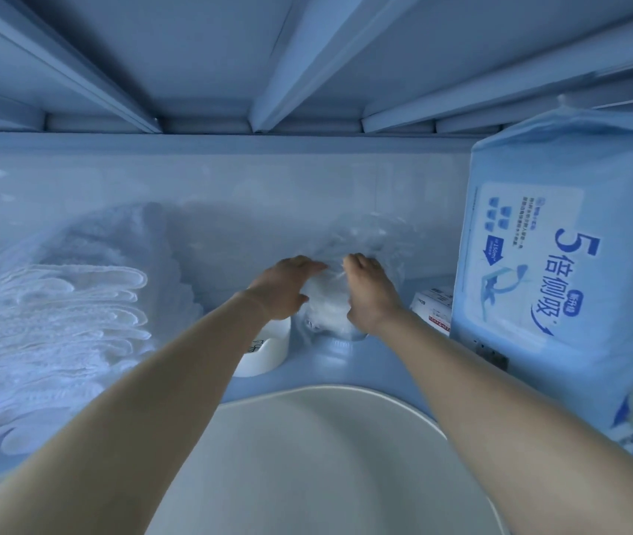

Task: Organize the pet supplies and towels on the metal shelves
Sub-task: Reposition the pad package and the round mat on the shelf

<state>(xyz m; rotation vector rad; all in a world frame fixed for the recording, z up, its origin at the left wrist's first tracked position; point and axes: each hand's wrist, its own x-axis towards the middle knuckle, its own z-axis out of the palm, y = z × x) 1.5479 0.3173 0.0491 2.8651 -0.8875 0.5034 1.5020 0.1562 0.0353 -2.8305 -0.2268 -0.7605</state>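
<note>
The left hand [288,287], just left of the frame's centre, lies against the left side of a clear plastic bag [330,303]. Its fingers are nearly straight over the top and its thumb is lower down. The right hand [371,291], just right of centre, has its fingers curled in, gripping the crinkled plastic at the bag's right side. Both bare forearms reach in from the bottom corners.

The bag sits at the middle of a pale metal shelf [380,366], between the two hands. It is see-through and wrinkled, with soft white contents bunched inside, and loose plastic rises behind the fingers. What the contents are cannot be made out.

There is one bag and there are two hands. One small white bowl [264,353] stands just below the left wrist, beside the bag. One large round white basin [326,457] fills the bottom centre. One stack of folded white towels [56,330] with scalloped edges lies at the left; its many layers are too blurred to count. One tall blue pack [562,264] printed with a large "5" stands at the right. One small white box [432,307] with red print sits between the pack and the right wrist. The ribbed underside of the shelf above [307,71] spans the top.
</note>
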